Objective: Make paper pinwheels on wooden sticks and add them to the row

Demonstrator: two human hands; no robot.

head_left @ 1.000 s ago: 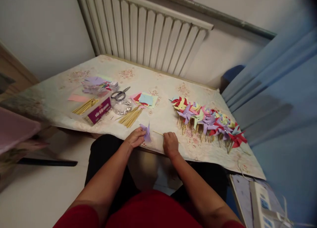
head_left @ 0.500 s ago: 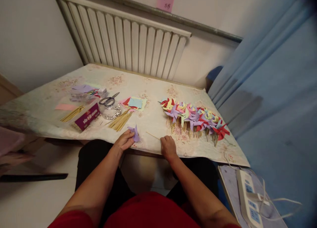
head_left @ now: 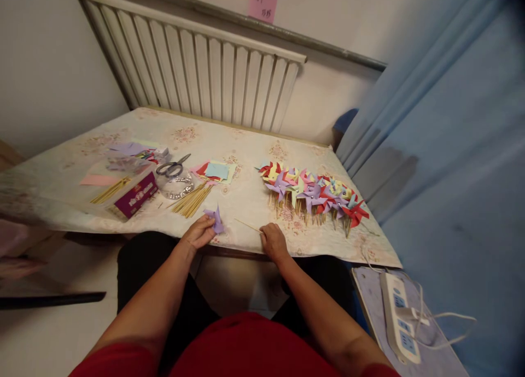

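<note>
Near the table's front edge, my left hand (head_left: 199, 232) pinches a small purple paper pinwheel (head_left: 216, 221) between thumb and fingers. To its right, my right hand (head_left: 273, 241) is closed around one end of a thin wooden stick (head_left: 247, 225), whose free end points left toward the pinwheel. Stick and pinwheel are apart. A fanned bundle of wooden sticks (head_left: 191, 200) lies just beyond my left hand. Many finished paper pinwheels (head_left: 312, 192) in several colours stand bunched on sticks to the right of my right hand.
Left on the flowered tablecloth (head_left: 241, 142) are a clear box with a purple label (head_left: 136, 195), scissors (head_left: 174, 168), a round dish of small shiny pieces (head_left: 179, 188) and paper squares (head_left: 216, 171). A power strip (head_left: 400, 318) lies lower right. Another person's hand (head_left: 20, 267) shows at far left.
The whole view has shifted slightly, so the table things sit a little further left. Both hands keep their hold on the pinwheel and the stick, with hardly any movement between them.
</note>
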